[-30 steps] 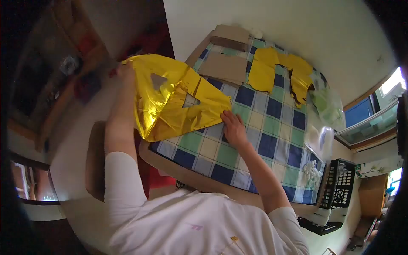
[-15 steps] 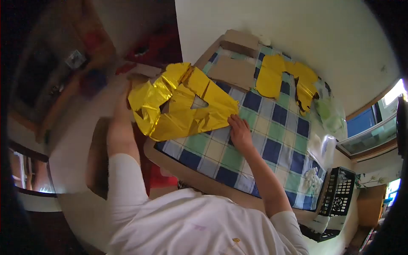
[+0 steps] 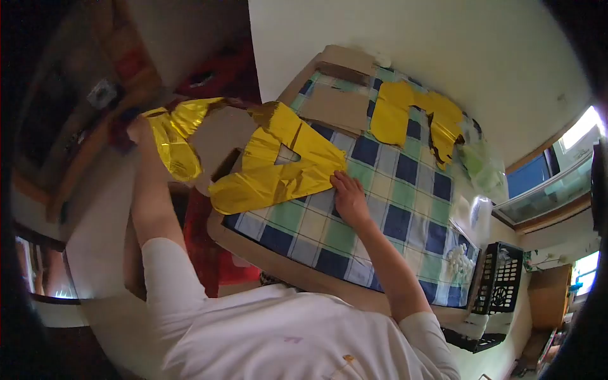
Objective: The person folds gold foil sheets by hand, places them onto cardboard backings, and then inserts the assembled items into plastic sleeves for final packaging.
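A flat gold foil shape (image 3: 272, 177) with a small triangular hole lies over the near left part of the checked cloth. My right hand (image 3: 349, 196) is at its right corner, fingers together and closed on the foil edge. Out to the left, past the cloth, my left hand (image 3: 138, 132) grips the end of a crinkled gold foil piece (image 3: 174, 142), which hangs in the air. Whether that piece joins the flat shape is unclear. More gold foil (image 3: 391, 117) lies at the back of the cloth, beside a brown cardboard piece (image 3: 335, 107).
The checked cloth (image 3: 370, 209) covers a low surface with a tan edge. Clear plastic bags (image 3: 484, 168) lie at its right side, near a crumpled white item (image 3: 459, 258). A black crate (image 3: 499, 278) stands at the right. Red items (image 3: 234, 269) show below the near left edge.
My left hand has moved further left, drawing its foil out and away from the flat shape. That shape now lies more spread out. My right hand remains at the corner.
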### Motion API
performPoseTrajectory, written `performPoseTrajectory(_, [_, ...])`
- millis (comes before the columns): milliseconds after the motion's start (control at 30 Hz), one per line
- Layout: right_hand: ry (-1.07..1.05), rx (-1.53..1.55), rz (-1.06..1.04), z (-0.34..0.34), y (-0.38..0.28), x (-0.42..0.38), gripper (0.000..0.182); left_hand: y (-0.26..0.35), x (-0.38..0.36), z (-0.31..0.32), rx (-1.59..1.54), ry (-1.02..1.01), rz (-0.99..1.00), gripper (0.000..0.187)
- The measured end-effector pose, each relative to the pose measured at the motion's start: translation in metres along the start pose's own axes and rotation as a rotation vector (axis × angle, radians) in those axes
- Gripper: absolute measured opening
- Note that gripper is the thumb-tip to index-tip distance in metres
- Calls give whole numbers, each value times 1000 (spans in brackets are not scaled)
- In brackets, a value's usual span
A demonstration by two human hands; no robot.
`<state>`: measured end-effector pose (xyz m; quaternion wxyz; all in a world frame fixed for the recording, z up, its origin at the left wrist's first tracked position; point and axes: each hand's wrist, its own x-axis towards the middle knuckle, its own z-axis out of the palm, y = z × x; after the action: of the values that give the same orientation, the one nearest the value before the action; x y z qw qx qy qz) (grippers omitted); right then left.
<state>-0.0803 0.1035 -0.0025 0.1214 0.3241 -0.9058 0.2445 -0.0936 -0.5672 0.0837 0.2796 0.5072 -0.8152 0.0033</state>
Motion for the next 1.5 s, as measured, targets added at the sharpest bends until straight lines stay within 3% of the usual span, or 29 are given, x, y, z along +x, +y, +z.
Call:
performPoseTrajectory(33, [8, 3, 2, -3, -3, 0, 46, 1, -3, -19, -112, 92, -40, 34])
performPoseTrajectory(67, [17, 8, 5, -4, -5, 1, 45, 15, -15, -54, -416, 120, -213, 35])
performPoseTrajectory(167, [-14, -31, 17, 5, 1, 0, 50, 65, -46, -101, -651, 115, 124, 38])
performPoseTrajectory(267, [23, -24, -6, 11, 8, -2, 49, 155, -128, -161, -1115, -135, 328, 39])
performPoseTrajectory(333, [104, 202, 90, -12, -10, -6, 45, 198, -201, -196, -1059, -183, 759, 29])
performPoseTrajectory(400, [213, 363, 174, -29, -2, -17, 42, 226, -299, -243, -1045, -509, 913, 20])
performPoseTrajectory(433, [275, 408, 216, -35, 12, -27, 41, 241, -318, -107, -1366, -849, 1085, 31])
performPoseTrajectory(467, [336, 455, 252, -44, 24, -38, 40, 242, -364, -165, -1130, -705, 1342, 37])
performPoseTrajectory(500, [364, 589, 445, -60, 31, -51, 38, 244, -410, -226, -922, -521, 1574, 42])
performPoseTrajectory(533, [391, 722, 634, -80, 40, -66, 36, 241, -435, -222, -805, -559, 1759, 40])
performPoseTrajectory(600, [440, 732, 759, -105, 82, -105, 32, 235, -483, -213, -581, -673, 2124, 37])
performPoseTrajectory(667, [474, 900, 882, -131, 103, -138, 31, 213, -536, -151, -542, -747, 2099, 33])
performPoseTrajectory(800, [540, 1088, 1035, -149, 113, -159, 33, 193, -541, -174, -755, -954, 1860, 44])
performPoseTrajectory(900, [469, 999, 977, -151, 105, -146, 39, 193, -545, -163, -876, -1126, 1671, 46])
performPoseTrajectory(1000, [315, 523, 929, -120, 143, -141, 52, 193, -551, -167, -778, -996, 1716, 43])
performPoseTrajectory(1100, [401, 246, 996, -131, 139, -99, 58, 187, -559, -155, -806, -809, 1849, 37])
performPoseTrajectory(1200, [578, 148, 985, -116, 174, -67, 53, 190, -558, -157, -807, -863, 1882, 37])
performPoseTrajectory(1300, [555, 794, 883, -131, 174, -54, 59, 194, -555, -161, -726, -797, 1913, 40])
performPoseTrajectory(1400, [707, 543, 803, -166, 141, -63, 53, 199, -556, -162, -669, -729, 1842, 46])
performPoseTrajectory(1500, [883, 311, 817, -174, 143, -109, 49, 198, -559, -160, -681, -809, 1770, 53])
